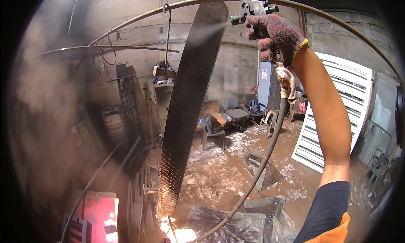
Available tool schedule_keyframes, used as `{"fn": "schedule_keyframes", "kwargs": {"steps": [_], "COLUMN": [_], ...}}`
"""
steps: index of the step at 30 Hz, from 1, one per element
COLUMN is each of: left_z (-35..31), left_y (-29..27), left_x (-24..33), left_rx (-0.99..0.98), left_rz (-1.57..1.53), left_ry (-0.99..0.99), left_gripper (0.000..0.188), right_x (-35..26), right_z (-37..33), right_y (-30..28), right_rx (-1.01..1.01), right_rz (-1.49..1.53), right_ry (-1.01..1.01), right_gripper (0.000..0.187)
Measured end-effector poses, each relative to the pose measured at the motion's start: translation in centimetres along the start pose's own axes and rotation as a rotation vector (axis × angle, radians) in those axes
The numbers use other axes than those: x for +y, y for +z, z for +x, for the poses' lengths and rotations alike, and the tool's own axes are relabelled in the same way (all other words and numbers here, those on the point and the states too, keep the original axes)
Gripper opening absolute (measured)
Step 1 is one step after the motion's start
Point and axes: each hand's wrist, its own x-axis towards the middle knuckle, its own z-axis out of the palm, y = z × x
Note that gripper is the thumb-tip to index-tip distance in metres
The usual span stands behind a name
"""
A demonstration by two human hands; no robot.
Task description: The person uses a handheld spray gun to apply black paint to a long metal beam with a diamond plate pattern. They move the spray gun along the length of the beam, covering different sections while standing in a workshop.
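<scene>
Of 2 hands, only the right hand (pixel 278 35) clearly shows, its grip closed round a spray gun (pixel 255 7). Mist (pixel 214 31) reaches the upper part of the long dark panel (pixel 190 84), leftward; coating looks underway, the remainder hard to judge.

shows a small white label (pixel 264 74) with reddish print on the blue-grey cabinet (pixel 264 92), too small and blurred to read; offers nothing legible elsewhere.

Right arm (pixel 331 116) extends upward, slightly bent, bare forearm angling left toward the wrist; gloved right hand (pixel 283 35) raised, fingers curled, gripping.
</scene>
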Motion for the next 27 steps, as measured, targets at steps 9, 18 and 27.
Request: {"fn": "schedule_keyframes", "kwargs": {"steps": [9, 18, 27], "left_z": [4.4, 6.9, 8.7], "left_y": [-0.1, 0.0, 4.0], "left_x": [8.5, 12.1, 14.1], "left_rx": [-0.096, -0.099, -0.031], "left_rz": [0.209, 0.260, 0.266], "left_ry": [0.106, 0.107, 0.105], "left_gripper": [0.041, 0.036, 0.031], "right_x": [-0.8, 3.6, 5.5], "right_z": [2.6, 1.9, 6.5], "right_y": [0.9, 2.1, -3.0], "right_rx": [0.215, 0.100, 0.160], "right_rz": [0.112, 0.106, 0.246], "right_ry": [-0.267, -0.011, -0.323], "right_gripper": [0.016, 0.020, 0.018]}}
